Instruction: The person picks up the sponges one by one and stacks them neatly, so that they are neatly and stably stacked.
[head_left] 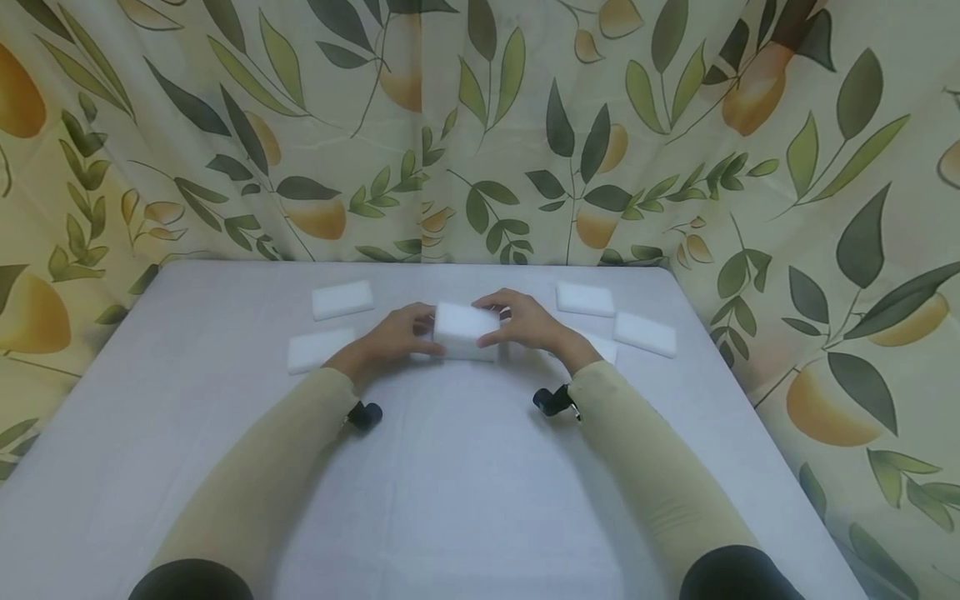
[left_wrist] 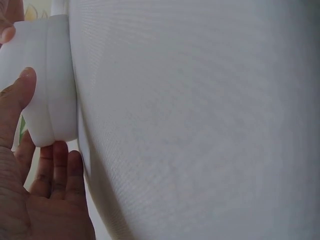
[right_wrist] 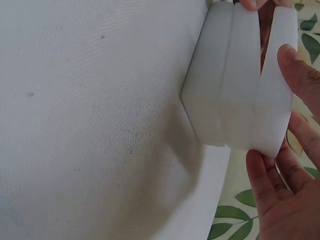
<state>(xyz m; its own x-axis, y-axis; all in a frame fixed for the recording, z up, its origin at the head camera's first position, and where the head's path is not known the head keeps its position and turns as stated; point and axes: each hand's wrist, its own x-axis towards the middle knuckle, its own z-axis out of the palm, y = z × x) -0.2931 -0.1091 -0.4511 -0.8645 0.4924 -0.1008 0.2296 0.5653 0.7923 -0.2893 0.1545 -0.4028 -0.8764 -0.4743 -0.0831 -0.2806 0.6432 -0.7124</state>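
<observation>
Between my two hands, a stack of white rectangular sponges [right_wrist: 210,95] stands on the white-covered table. The right wrist view shows three layers, and the top sponge [right_wrist: 276,107] is tilted, with a wedge-shaped gap under one end. My right hand [head_left: 528,323] pinches that top sponge, thumb on its near face and fingertips along its end. At the stack's left end is my left hand [head_left: 396,332], its thumb [left_wrist: 25,90] on the front and its fingertips against the side. The far side of the stack is hidden.
Two flat white sponges, one farther back [head_left: 342,300] and one nearer [head_left: 315,352], lie left of the stack. On the right lie a back sponge [head_left: 585,298], an outer sponge [head_left: 645,334] and one [head_left: 604,347] partly behind my right wrist. A leaf-patterned curtain [head_left: 480,167] hangs behind the table.
</observation>
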